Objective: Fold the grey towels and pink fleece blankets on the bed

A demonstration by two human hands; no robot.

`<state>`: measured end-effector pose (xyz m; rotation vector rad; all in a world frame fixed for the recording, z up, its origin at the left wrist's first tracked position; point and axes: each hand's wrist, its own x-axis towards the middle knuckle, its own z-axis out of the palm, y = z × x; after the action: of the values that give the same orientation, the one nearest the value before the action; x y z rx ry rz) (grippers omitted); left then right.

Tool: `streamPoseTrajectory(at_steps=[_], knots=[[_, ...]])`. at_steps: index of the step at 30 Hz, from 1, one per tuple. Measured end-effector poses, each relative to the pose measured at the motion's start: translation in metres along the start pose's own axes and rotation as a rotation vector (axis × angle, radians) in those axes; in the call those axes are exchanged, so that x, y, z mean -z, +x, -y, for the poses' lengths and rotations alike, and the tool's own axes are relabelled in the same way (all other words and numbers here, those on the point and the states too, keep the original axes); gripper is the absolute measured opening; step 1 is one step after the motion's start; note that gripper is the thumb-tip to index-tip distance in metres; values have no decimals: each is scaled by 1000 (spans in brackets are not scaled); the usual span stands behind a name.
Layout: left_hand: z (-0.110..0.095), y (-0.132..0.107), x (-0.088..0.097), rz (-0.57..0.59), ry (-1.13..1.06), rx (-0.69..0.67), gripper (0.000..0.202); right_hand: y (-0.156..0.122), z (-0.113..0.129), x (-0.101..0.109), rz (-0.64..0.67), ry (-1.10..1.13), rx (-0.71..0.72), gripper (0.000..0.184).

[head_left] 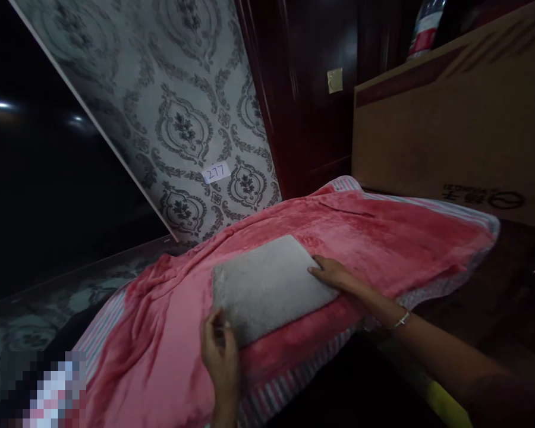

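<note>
Both hands, left (220,353) and right (334,274), grip open, touch grey folded towel (270,286) on pink blanket (374,238), seemingly beside cardboard box (455,119).

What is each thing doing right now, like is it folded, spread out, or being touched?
Grey towel: folded flat, lying on the pink blanket.
Pink blanket: spread out, rumpled at the left.
Left hand: at the towel's near corner.
Right hand: fingers resting on the towel's right edge.
Cardboard box: upright behind the blanket.
Paper label: stuck on the patterned wall.
</note>
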<state>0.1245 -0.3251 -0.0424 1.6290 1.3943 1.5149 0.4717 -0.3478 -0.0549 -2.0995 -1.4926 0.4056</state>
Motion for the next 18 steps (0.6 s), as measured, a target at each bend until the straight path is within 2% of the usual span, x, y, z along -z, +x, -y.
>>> streamPoseTrajectory(at_steps=[2,4,6,7,9,12,15,18], knots=[[-4,-41,-3,132,-262,224,36,3,0,2,26,65,-17,61],[-7,-71,-12,348,-561,513,44,2,1,2,30,229,-52,74],[-12,-87,-23,533,-812,733,51,0,2,2,48,467,-78,87],[-15,-91,-30,589,-906,805,51,-1,3,3,73,580,-82,91],[-23,-92,-43,627,-1033,907,41,-4,7,8,128,718,-79,95],[-40,-84,-59,547,-1149,987,28,-10,15,22,152,776,-45,94],[-59,-73,-67,304,-1179,969,35,-29,24,35,141,799,-5,91],[-72,-67,-64,69,-1120,918,45,-68,29,33,152,888,-16,90]])
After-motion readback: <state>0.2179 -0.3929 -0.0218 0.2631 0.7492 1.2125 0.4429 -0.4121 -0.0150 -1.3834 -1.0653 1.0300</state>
